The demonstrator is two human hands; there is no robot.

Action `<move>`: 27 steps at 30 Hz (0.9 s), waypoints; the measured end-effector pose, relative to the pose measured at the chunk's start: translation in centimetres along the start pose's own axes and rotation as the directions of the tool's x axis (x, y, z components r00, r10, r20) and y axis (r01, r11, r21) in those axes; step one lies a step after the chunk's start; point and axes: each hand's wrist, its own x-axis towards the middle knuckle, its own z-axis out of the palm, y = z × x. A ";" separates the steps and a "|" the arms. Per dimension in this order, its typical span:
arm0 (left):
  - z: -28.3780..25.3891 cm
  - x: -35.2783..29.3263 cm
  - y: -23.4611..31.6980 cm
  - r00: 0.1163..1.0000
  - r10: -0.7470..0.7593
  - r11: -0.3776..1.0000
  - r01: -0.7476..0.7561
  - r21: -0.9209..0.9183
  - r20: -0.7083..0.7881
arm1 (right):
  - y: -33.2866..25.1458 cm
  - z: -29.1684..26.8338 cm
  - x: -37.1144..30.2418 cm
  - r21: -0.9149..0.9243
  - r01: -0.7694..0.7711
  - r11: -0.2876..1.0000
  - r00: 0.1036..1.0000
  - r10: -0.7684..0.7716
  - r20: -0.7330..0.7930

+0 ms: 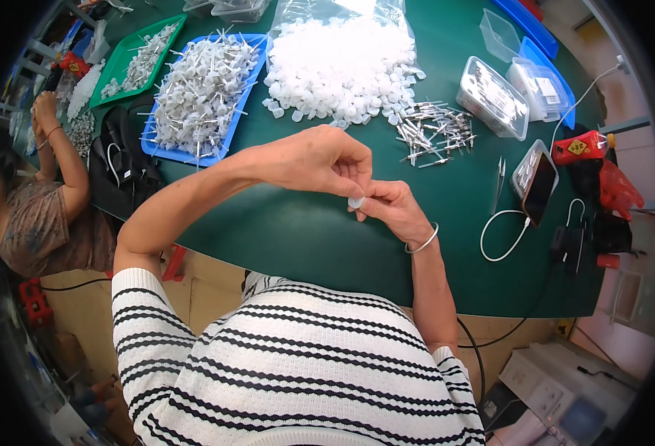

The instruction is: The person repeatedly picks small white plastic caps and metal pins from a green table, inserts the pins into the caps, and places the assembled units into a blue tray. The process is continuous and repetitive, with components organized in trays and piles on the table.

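Observation:
Over the near part of the green table, my two hands meet fingertip to fingertip. A small white plastic cap [355, 201] shows between them. My right hand [398, 210], with a pale bangle at its wrist, pinches the cap between thumb and fingers. From above left, my left hand [326, 161] closes its thumb and fingers at the same cap; whether it also grips a thin pin is hidden. Beyond my hands lies a heap of loose white caps [342, 67] spilling from a clear bag. Thin metal pins [437, 132] are piled to the right of it.
A blue tray [255, 82] and a green tray [98, 97] hold capped pins at left. Clear boxes [522, 128], tweezers [500, 182], a phone [539, 189] on a white cable and a red bottle [580, 147] are at right. Another person [48, 201] sits at far left.

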 end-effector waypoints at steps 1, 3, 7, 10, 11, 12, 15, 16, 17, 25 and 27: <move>0.0 0.2 -0.5 0.999 -0.012 0.997 0.015 -0.075 0.042 | -0.1 0.0 0.0 0.015 -0.013 1.000 1.000 0.013 0.012; -0.1 0.5 -1.3 0.991 -0.024 0.974 0.053 -0.221 0.128 | 0.1 0.0 0.0 0.057 -0.049 0.997 0.998 0.047 0.034; -0.4 0.7 -2.1 0.971 -0.108 0.936 0.172 -0.307 0.214 | 0.6 -0.1 0.1 0.095 -0.075 0.993 0.995 0.068 0.073; 0.0 1.1 -3.7 0.965 -0.100 0.879 0.200 -0.433 0.244 | 0.6 -0.2 0.1 0.107 -0.104 0.989 0.993 0.096 0.075; 0.5 0.9 -4.4 0.966 -0.097 0.862 0.202 -0.464 0.241 | 0.7 -0.1 0.1 0.105 -0.126 0.986 0.989 0.116 0.091; 0.9 0.8 -5.0 0.967 -0.086 0.847 0.198 -0.493 0.240 | 0.7 -0.1 0.0 0.097 -0.147 0.984 0.985 0.137 0.101; 2.2 -0.4 -6.5 0.986 -0.093 0.800 0.157 -0.579 0.138 | 0.7 -0.3 0.1 -0.146 -0.069 0.987 0.997 0.072 0.021; 2.5 -1.4 -6.7 0.993 -0.099 0.792 0.122 -0.598 0.071 | 0.1 -0.2 0.4 -0.343 0.054 0.938 0.996 -0.074 -0.043; 2.8 -2.6 -6.4 0.989 -0.142 0.804 0.095 -0.588 -0.034 | -0.5 0.1 0.5 -0.529 0.159 0.833 0.971 -0.230 -0.072; -2.4 -14.0 -5.5 0.120 0.262 0.950 0.146 0.278 -0.958 | -0.5 -6.5 -3.3 -0.953 -0.260 0.157 0.748 -0.591 -0.302; -5.0 -15.2 -7.4 -0.047 0.461 0.835 0.360 0.416 -0.886 | -0.1 -6.7 -3.3 -0.946 -0.282 0.160 0.756 -0.570 -0.322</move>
